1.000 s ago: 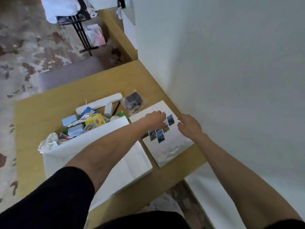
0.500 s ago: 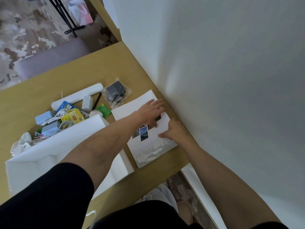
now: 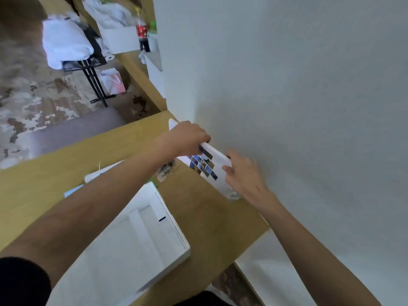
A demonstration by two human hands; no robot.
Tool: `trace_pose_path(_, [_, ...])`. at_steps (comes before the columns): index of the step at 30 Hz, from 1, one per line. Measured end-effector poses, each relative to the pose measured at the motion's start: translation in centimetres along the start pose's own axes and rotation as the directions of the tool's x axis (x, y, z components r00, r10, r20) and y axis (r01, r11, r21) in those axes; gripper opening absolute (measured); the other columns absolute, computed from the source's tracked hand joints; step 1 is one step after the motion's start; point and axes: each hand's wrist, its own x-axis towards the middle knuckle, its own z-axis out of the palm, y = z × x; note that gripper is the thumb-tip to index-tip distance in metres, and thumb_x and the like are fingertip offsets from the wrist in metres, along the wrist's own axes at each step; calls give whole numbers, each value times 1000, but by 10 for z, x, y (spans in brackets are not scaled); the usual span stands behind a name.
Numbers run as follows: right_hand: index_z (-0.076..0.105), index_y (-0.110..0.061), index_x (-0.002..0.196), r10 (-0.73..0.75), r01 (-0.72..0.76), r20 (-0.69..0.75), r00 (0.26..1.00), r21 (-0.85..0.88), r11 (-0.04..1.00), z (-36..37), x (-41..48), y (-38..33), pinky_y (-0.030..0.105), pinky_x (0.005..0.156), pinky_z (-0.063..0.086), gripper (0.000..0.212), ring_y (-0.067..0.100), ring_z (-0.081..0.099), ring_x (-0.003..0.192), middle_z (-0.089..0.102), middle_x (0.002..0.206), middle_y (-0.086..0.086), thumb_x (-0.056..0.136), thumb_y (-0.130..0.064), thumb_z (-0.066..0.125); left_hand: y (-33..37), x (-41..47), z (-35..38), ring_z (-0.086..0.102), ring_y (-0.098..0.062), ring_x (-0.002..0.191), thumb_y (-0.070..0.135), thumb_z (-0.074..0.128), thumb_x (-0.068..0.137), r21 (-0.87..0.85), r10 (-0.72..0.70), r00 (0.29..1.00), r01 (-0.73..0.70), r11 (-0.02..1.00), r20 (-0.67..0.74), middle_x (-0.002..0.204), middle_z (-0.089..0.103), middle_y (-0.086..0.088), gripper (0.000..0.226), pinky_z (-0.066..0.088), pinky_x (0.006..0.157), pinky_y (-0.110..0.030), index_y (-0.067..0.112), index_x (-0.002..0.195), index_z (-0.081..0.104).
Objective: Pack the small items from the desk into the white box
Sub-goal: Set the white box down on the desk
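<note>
A flat white booklet with small photos printed on it (image 3: pixel 206 165) is tilted up on its edge against the white wall, above the wooden desk (image 3: pixel 212 215). My left hand (image 3: pixel 187 138) grips its upper edge. My right hand (image 3: pixel 241 173) holds its lower right edge. The white box (image 3: pixel 141 235) lies on the desk below my left forearm, which hides most of the small items. A white stick-shaped item (image 3: pixel 97 174), a blue item (image 3: pixel 72 191) and a clear bag with a dark item (image 3: pixel 165 171) peek out.
The white wall (image 3: pixel 287 107) runs along the desk's right side. Beyond the desk stand a black-legged stand (image 3: pixel 92 74) with white cloth and a cola bottle (image 3: pixel 142 34) on a farther shelf. The floor shows at left.
The booklet lay flat on the desk; both hands have lifted it onto its edge against the wall. The camera view has swung upward and left.
</note>
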Motion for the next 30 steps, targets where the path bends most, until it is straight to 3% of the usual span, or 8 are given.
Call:
trace_pose_path(7, [54, -16, 114, -376, 353, -101, 921, -191, 916, -56, 5, -82, 32, 52, 40, 22, 33, 57, 59, 67, 75, 5, 94, -25, 54, -28, -117, -79, 60, -27, 82, 29, 53, 86, 154, -181, 971, 205, 967, -154, 82, 64, 0, 14, 44, 65, -35, 17, 89, 60])
trace_pose_path(10, [54, -21, 108, -530, 515, -21, 847, -212, 831, -69, 21, -119, 30, 58, 38, 19, 27, 49, 61, 65, 78, 6, 92, -31, 55, -42, -179, -95, 63, -28, 78, 44, 58, 82, 68, -336, 929, 349, 935, -152, 82, 67, -1, 25, 37, 57, -30, 19, 83, 61])
trace_pose_path(12, [49, -27, 92, -605, 610, 78, 793, -135, 781, -75, 33, -147, 30, 62, 33, 11, 20, 40, 65, 51, 69, -7, 91, -34, 58, -48, -217, -97, 63, -28, 81, 52, 60, 79, 7, -434, 894, 438, 899, -110, 86, 68, -2, 33, 39, 58, -29, 20, 85, 64])
trace_pose_path(14, [38, -29, 73, -685, 700, 191, 703, -12, 714, -71, 43, -177, 29, 54, 31, 30, 17, 39, 64, 37, 61, -15, 87, -34, 64, -49, -250, -92, 61, -25, 79, 56, 63, 76, -87, -523, 852, 519, 850, -35, 84, 68, -2, 36, 43, 60, -30, 22, 86, 66])
trace_pose_path(19, [34, -39, 63, -708, 712, 500, 499, 228, 664, -27, 46, -228, 21, 54, 27, 41, -4, 39, 60, 38, 64, -19, 88, -36, 66, -34, -317, -50, 47, -9, 59, 66, 64, 70, -307, -653, 732, 678, 668, 196, 59, 49, 13, 41, 30, 47, -26, 27, 74, 56])
trace_pose_path(23, [59, -24, 82, -695, 745, 648, 311, 288, 602, 10, 42, -243, 24, 55, 36, 11, 9, 57, 73, 63, 84, -8, 87, -32, 66, -11, -341, -4, 49, -6, 61, 65, 64, 71, -427, -654, 686, 720, 547, 319, 64, 51, 17, 34, 31, 49, -22, 32, 75, 56])
trace_pose_path(28, [63, -29, 84, -624, 718, 736, 260, 285, 635, 48, 50, -239, 33, 69, 49, 6, 13, 63, 84, 67, 94, -5, 84, -34, 66, -6, -336, 38, 54, -16, 73, 64, 65, 71, -449, -650, 665, 739, 502, 368, 76, 59, 6, 44, 39, 57, -28, 23, 86, 64])
trace_pose_path(30, [58, -34, 80, -548, 688, 802, 237, 260, 678, 66, 52, -231, 27, 66, 50, 9, 8, 62, 82, 64, 94, -11, 86, -37, 65, -5, -331, 51, 55, -17, 76, 63, 65, 71, -459, -612, 667, 741, 490, 425, 77, 58, 6, 43, 38, 58, -28, 24, 88, 64])
